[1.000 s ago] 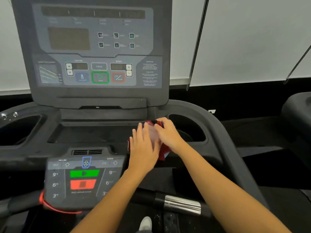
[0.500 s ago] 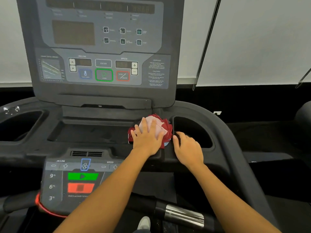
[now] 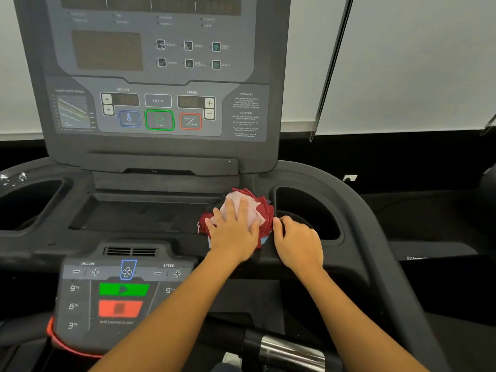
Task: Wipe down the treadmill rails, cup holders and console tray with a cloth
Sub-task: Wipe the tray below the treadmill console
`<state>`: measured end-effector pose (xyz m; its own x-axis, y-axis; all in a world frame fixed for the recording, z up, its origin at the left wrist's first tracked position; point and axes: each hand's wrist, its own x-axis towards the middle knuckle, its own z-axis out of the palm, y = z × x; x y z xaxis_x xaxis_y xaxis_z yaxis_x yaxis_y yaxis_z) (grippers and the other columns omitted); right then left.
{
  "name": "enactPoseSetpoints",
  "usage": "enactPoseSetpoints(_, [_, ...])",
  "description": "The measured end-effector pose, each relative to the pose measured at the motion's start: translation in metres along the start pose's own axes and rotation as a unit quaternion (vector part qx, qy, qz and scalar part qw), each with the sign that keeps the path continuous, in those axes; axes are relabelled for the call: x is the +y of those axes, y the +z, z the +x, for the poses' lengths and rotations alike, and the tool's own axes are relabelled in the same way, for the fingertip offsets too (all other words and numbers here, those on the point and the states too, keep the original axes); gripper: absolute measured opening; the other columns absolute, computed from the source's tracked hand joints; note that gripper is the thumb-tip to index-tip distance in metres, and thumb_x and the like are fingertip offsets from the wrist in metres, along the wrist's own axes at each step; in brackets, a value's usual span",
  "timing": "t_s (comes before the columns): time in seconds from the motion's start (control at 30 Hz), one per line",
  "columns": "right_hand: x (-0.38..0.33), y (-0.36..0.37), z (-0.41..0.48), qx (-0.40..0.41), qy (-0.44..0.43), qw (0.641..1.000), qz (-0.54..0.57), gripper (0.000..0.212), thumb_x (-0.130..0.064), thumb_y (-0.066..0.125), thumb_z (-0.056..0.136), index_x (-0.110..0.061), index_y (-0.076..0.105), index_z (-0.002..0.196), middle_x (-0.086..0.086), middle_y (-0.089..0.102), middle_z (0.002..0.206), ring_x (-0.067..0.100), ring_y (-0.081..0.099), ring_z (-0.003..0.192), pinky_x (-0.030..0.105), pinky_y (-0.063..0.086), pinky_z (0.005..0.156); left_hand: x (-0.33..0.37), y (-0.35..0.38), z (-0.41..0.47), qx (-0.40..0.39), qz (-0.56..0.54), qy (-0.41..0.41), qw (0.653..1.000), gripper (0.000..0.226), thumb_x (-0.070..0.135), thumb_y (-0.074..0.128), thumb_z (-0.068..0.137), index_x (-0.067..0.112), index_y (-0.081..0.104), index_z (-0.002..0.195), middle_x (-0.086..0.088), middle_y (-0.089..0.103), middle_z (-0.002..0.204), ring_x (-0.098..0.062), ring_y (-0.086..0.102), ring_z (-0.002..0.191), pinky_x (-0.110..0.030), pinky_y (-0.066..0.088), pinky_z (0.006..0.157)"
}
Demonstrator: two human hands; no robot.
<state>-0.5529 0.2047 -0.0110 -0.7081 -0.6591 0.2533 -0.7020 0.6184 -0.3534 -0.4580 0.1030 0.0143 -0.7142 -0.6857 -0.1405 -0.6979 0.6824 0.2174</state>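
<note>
A red and pink cloth (image 3: 264, 210) lies bunched on the ledge at the right end of the dark console tray (image 3: 139, 218). My left hand (image 3: 233, 232) presses flat on top of it, fingers spread over the pink part. Just to the right, my right hand (image 3: 298, 242) rests on the rim of the right cup holder (image 3: 316, 208), fingers lightly curled, thumb close to the cloth's red edge. The left cup holder (image 3: 29, 202) sits at the far left. The black right rail (image 3: 375, 237) curves down past the right cup holder.
The upright display panel (image 3: 158, 76) rises directly behind the tray. A lower control panel (image 3: 120, 291) with green and red buttons sits below my left forearm. A handlebar with a metal grip sensor (image 3: 292, 350) crosses beneath. White specks (image 3: 13, 177) mark the far-left rim.
My right hand let go of the cloth and moved right onto the cup holder rim. My left hand slid up and now lies flat on the cloth.
</note>
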Motion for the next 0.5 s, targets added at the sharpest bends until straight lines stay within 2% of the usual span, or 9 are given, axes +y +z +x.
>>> enactPoseSetpoints(0.1, [0.003, 0.001, 0.000, 0.006, 0.000, 1.000, 0.000, 0.042, -0.040, 0.035, 0.098, -0.019, 0.052, 0.066, -0.005, 0.055, 0.056, 0.012, 0.052, 0.050, 0.032, 0.047, 0.060, -0.002, -0.004, 0.013, -0.022, -0.019, -0.001, 1.000, 0.064, 0.048, 0.019, 0.098, 0.023, -0.012, 0.148, -0.012, -0.018, 0.155, -0.044, -0.004, 0.140, -0.054, 0.004, 0.113])
enactPoseSetpoints(0.2, [0.006, 0.002, -0.001, 0.003, -0.001, 1.000, 0.001, 0.045, -0.040, 0.036, 0.097, -0.018, 0.050, 0.061, -0.004, 0.052, 0.053, 0.012, 0.050, 0.048, 0.032, 0.046, 0.059, -0.011, -0.007, 0.010, -0.035, -0.001, -0.029, 0.999, 0.066, 0.052, 0.014, 0.097, 0.020, -0.013, 0.148, -0.013, -0.017, 0.155, -0.043, -0.002, 0.141, -0.051, 0.006, 0.114])
enactPoseSetpoints(0.3, [0.008, 0.002, -0.001, 0.002, -0.006, 1.000, -0.012, 0.046, -0.041, 0.034, 0.097, -0.018, 0.051, 0.062, -0.004, 0.053, 0.053, 0.011, 0.050, 0.049, 0.030, 0.045, 0.061, -0.041, -0.021, 0.012, -0.043, 0.034, -0.142, 0.988, 0.068, 0.053, 0.016, 0.096, 0.018, -0.010, 0.149, -0.016, -0.013, 0.155, -0.046, 0.004, 0.139, -0.051, 0.011, 0.114])
enactPoseSetpoints(0.4, [0.008, 0.003, -0.001, 0.004, -0.011, 1.000, -0.022, 0.047, -0.041, 0.034, 0.098, -0.018, 0.050, 0.061, -0.004, 0.053, 0.052, 0.011, 0.048, 0.047, 0.029, 0.044, 0.060, -0.072, -0.037, 0.020, -0.082, 0.031, -0.260, 0.962, 0.072, 0.051, 0.020, 0.096, 0.017, -0.016, 0.147, -0.016, -0.019, 0.154, -0.046, 0.000, 0.140, -0.051, 0.007, 0.115])
enactPoseSetpoints(0.5, [0.005, 0.004, -0.001, 0.009, -0.011, 0.999, -0.044, 0.048, -0.040, 0.033, 0.098, -0.018, 0.050, 0.059, -0.003, 0.052, 0.050, 0.013, 0.048, 0.046, 0.030, 0.044, 0.058, -0.072, -0.043, 0.026, -0.105, 0.015, -0.299, 0.948, 0.075, 0.049, 0.025, 0.097, 0.014, -0.021, 0.144, -0.018, -0.023, 0.152, -0.047, -0.005, 0.139, -0.053, 0.003, 0.113])
